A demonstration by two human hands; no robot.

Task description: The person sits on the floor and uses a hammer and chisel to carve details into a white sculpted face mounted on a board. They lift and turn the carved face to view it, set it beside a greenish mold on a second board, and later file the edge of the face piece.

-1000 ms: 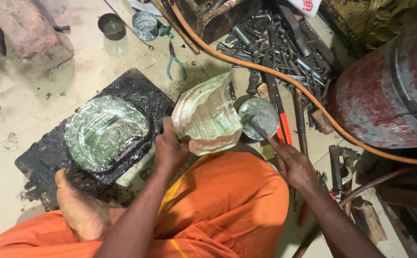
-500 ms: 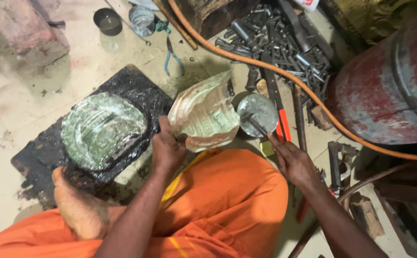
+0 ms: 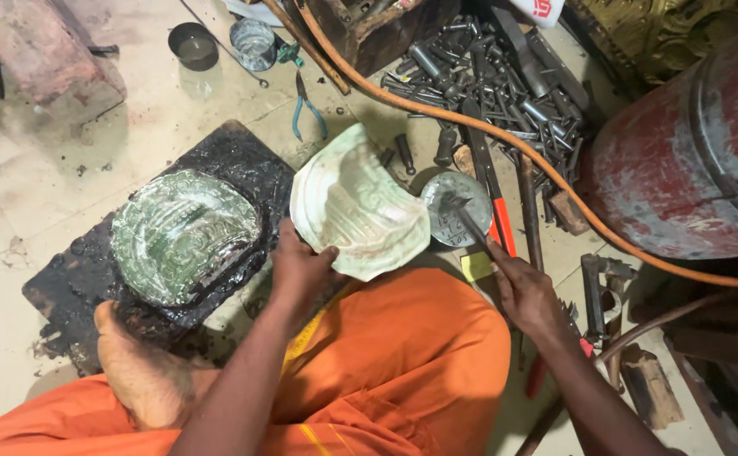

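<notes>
Landmark: the black pitch board (image 3: 242, 160) lies flat on the tiled floor, and all places below are given from it.
Left hand: the left hand (image 3: 301, 268) is just beside the near right corner of the board; its fingers are closed on the lower edge of the embossed metal sheet (image 3: 356, 203), thumb on top.
Embossed metal sheet: pale, curved, with a raised pattern, it is held tilted up, just to the right of the board and above the orange cloth (image 3: 403, 363) on the person's lap.
Right hand: the right hand (image 3: 528, 295) is well to the right of the board; its fingers are curled around the handle of a hammer (image 3: 470, 228).
Hammer: its head rests on the round metal disc (image 3: 456, 208), which lies right of the sheet, touching its edge.
Second embossed piece (image 3: 185, 235): greenish, oval, it is stuck on top of the board.
Bare foot (image 3: 141, 371): it rests at the near edge of the board.
Far right of the board: a pile of punches (image 3: 504, 76), an orange hose (image 3: 470, 118) and a red gas cylinder (image 3: 690, 160).
Behind the board: blue pliers (image 3: 305, 110) on the floor.
</notes>
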